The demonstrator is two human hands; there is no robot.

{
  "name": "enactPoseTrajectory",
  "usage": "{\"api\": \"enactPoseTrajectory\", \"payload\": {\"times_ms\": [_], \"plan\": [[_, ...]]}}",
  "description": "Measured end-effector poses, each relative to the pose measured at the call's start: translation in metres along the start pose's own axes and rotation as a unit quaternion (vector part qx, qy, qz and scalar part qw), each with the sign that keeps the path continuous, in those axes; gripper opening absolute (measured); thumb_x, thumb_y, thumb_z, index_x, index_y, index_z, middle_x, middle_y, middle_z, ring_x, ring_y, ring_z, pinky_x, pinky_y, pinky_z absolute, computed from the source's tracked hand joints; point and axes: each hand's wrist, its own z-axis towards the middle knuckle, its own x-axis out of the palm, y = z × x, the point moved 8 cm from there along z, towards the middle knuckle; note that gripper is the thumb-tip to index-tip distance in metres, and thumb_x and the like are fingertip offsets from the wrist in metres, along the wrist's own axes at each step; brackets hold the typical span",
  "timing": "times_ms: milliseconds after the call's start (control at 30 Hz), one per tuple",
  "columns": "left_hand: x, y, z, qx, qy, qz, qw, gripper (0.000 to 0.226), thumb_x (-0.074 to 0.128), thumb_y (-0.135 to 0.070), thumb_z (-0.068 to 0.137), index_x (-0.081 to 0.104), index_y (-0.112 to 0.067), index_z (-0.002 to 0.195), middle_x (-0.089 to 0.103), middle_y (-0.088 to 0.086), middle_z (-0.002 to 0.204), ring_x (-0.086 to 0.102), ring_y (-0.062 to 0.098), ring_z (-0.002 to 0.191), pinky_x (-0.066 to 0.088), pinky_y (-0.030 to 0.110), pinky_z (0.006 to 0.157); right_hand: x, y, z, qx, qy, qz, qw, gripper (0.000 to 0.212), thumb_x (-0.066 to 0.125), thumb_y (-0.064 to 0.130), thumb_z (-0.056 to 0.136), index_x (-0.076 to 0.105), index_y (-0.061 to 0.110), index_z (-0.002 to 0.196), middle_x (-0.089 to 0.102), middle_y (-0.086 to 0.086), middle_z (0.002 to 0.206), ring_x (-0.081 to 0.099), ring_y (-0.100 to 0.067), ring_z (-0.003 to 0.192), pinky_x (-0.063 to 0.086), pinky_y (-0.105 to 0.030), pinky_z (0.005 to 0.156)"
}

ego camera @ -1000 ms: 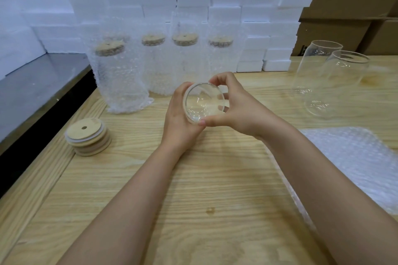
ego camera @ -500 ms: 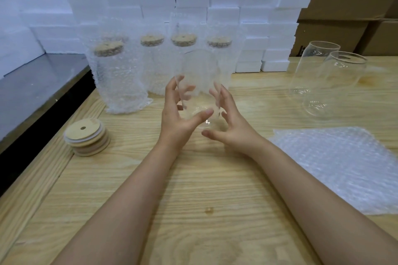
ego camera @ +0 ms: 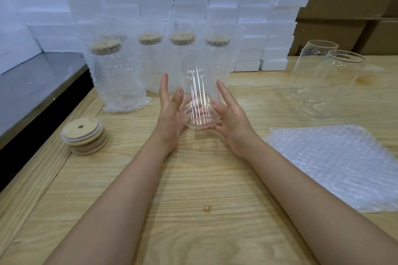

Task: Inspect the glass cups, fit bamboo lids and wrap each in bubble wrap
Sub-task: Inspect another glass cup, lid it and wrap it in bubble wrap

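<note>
Two hands: left hand (ego camera: 170,118), right hand (ego camera: 232,122) are cradling upright glass cup (ego camera: 199,84), fingers spread.
Lid stack (ego camera: 85,135): sitting at 9 o'clock.

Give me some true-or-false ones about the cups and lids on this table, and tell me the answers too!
1. The left hand and right hand hold a glass cup between them. True.
2. That cup has a bamboo lid on. False: its top is bare.
3. The stack of bamboo lids lies left of the hands. True.
4. The bubble wrap sheet is wrapped round the held cup. False: it lies flat on the table, to the right.
5. Two bare cups stand at the back right. True.
</note>
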Motion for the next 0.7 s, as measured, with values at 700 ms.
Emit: {"api": "enactPoseTrajectory", "payload": {"times_ms": [700], "plan": [[0.008,0.018,0.002,-0.129,0.010,-0.185,0.974,0.140,0.091,-0.036,0.038,0.005,-0.045,0.148,0.037,0.028,0.144,0.068,0.037,0.100,0.060,0.043,0.070,0.023,0.029,-0.025,-0.120,-0.109,-0.141,0.977,0.073,0.048,0.071,0.068,0.037,0.046,0.136,0.038,0.010,0.128,0.038,0.015,0.119,0.034,-0.006,0.097]]}}
